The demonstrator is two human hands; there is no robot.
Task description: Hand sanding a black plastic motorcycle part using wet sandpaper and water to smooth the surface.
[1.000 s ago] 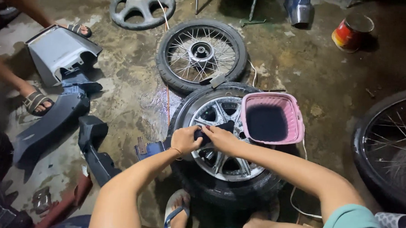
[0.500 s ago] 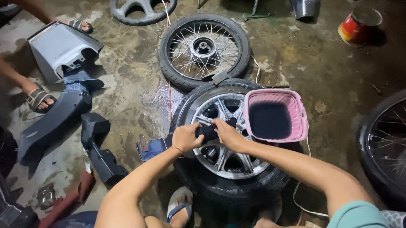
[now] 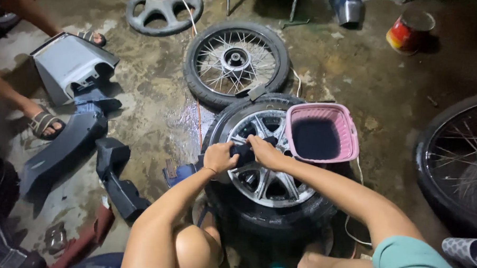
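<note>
i see my left hand (image 3: 219, 157) and right hand (image 3: 266, 152) together over the alloy wheel (image 3: 271, 172) lying flat at the centre of the wet concrete floor (image 3: 357, 69). both sets of fingers are curled tight around a small dark tool (image 3: 244, 150) held between them — what kind of tool it is, i cannot tell. a pink plastic basket (image 3: 323, 132) sits on the tyre at 2 o'clock. a spoked wheel (image 3: 235, 62) lies just beyond at 12 o'clock. dark body panels (image 3: 69, 144) lie at 9 o'clock, a red can (image 3: 408, 31) at 1 o'clock.
</note>
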